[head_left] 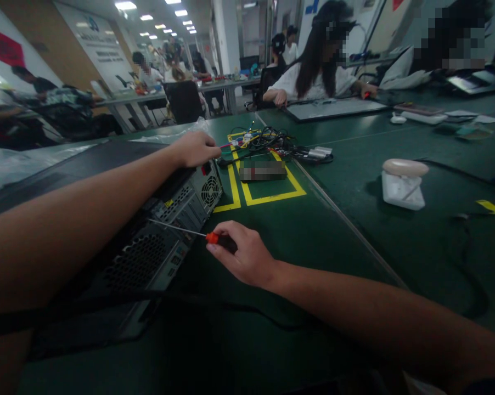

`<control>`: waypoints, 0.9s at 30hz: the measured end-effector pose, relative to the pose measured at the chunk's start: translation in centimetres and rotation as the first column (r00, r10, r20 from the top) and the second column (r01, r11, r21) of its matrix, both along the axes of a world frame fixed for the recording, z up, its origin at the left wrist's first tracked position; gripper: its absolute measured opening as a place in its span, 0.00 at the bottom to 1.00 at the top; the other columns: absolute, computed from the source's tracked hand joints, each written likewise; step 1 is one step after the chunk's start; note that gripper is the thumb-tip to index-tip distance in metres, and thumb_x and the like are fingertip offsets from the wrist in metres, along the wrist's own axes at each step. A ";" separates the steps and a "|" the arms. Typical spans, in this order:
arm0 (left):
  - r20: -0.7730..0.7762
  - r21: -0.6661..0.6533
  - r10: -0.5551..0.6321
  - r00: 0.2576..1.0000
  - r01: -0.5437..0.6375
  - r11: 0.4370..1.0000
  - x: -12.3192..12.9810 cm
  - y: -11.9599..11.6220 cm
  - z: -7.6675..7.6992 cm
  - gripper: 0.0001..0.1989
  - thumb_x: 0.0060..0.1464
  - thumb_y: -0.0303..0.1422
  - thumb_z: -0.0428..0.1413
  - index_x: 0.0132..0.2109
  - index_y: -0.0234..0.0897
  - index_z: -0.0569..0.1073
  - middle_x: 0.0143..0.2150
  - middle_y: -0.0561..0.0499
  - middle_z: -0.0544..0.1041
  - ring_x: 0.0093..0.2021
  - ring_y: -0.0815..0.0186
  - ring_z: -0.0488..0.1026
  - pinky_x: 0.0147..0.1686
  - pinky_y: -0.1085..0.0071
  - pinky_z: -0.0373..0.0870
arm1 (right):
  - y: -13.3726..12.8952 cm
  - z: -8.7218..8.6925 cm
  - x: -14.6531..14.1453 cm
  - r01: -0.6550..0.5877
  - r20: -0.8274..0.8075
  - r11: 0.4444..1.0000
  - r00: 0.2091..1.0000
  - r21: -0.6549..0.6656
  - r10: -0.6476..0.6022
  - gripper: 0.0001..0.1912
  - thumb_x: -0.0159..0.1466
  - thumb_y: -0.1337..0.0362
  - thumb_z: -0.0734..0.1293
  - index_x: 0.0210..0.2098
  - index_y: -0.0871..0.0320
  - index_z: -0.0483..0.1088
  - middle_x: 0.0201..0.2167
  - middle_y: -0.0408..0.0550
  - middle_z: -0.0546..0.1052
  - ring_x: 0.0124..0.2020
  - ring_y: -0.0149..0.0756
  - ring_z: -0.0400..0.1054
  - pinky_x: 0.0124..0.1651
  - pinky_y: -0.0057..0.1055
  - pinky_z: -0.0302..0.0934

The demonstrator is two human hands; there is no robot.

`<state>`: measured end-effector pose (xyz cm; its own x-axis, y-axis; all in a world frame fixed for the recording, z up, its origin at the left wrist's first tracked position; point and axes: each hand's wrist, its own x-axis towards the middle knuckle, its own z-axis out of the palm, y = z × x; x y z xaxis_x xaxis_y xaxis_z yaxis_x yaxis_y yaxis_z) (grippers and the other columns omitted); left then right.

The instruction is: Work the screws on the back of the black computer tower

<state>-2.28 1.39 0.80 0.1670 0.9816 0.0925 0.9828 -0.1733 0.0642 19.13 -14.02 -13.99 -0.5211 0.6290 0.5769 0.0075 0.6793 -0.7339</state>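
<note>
A dark desktop computer case (144,263) lies on the green table at the left, its rear panel with vents and ports turned toward me. My right hand (243,252) is closed around a screwdriver (212,237) with an orange and black handle. Its long metal shaft reaches left to the rear panel near the slot covers; whether the tip sits in a screw I cannot tell. At the case's far top corner, beside the small fan grille, my left hand (193,149) grips the edge with bent fingers. My left forearm crosses over the case and hides part of its top.
A bundle of cables (272,140) lies beyond the yellow tape marking (274,197), which surrounds a blurred box (263,170). A white case (403,189) stands at the right. Across the table, a person works at a flat panel (336,109). A black cable (247,310) runs in front.
</note>
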 end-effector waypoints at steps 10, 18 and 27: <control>0.013 0.000 0.023 1.000 -0.023 1.000 0.0 -0.1 0.0 0.24 0.53 0.47 0.52 0.41 0.37 0.87 0.34 0.41 0.81 0.38 0.53 0.74 0.39 0.57 0.67 | 0.1 0.1 -0.1 0.003 0.028 0.998 1.000 0.065 -0.005 0.16 0.79 0.52 0.62 0.48 0.58 0.76 0.41 0.50 0.81 0.42 0.39 0.76 0.49 0.36 0.71; 0.009 -0.003 0.008 1.000 -0.008 1.000 -0.1 -0.1 0.1 0.23 0.54 0.48 0.52 0.38 0.38 0.85 0.32 0.42 0.79 0.36 0.54 0.73 0.38 0.58 0.66 | -0.1 -0.1 -0.1 0.011 0.027 1.000 1.000 0.006 -0.011 0.11 0.73 0.56 0.69 0.49 0.55 0.71 0.44 0.49 0.81 0.43 0.39 0.77 0.50 0.37 0.73; -0.005 -0.003 0.022 1.000 -0.022 1.000 0.1 -0.1 0.1 0.24 0.54 0.48 0.51 0.40 0.38 0.86 0.33 0.42 0.79 0.38 0.52 0.74 0.39 0.58 0.66 | 0.0 -0.1 -0.2 0.002 0.010 1.000 1.000 0.017 -0.002 0.10 0.74 0.56 0.69 0.49 0.55 0.71 0.44 0.49 0.81 0.43 0.39 0.77 0.51 0.38 0.74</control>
